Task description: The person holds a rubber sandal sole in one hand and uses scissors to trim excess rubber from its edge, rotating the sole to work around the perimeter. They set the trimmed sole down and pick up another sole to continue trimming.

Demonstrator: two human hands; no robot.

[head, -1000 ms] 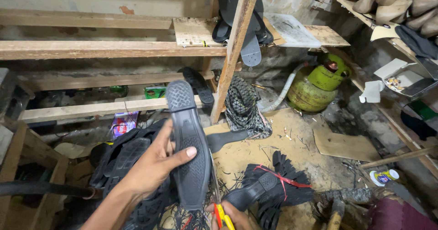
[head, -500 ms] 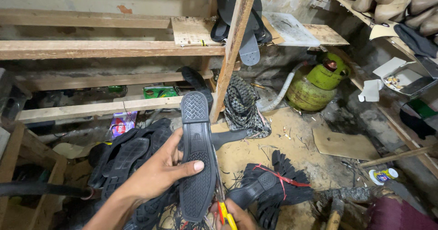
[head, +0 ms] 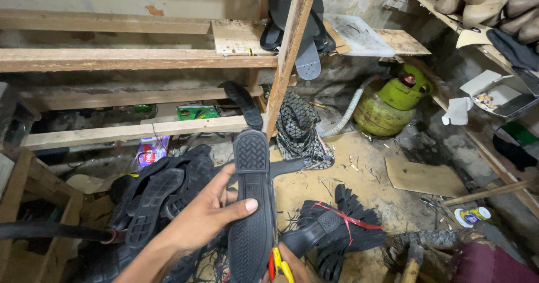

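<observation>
My left hand [head: 205, 218] holds a black rubber shoe sole [head: 251, 204] upright by its middle, tread side toward me, thumb across the front. My right hand [head: 289, 266] shows only at the bottom edge, just under the sole's lower end, gripping a tool with red and yellow handles [head: 278, 263]. Most of that hand and the tool's working end are hidden, so I cannot tell what kind of tool it is.
A pile of black soles [head: 160, 190] lies left of my hand. A bundle of black pieces tied with red string [head: 337, 227] sits on the dirt floor to the right. Wooden shelves [head: 129, 58] run across the back, a green gas cylinder [head: 390, 100] stands far right.
The sole has shifted right and lower and turned more upright in my left hand. The red and yellow handles stay at its lower end.
</observation>
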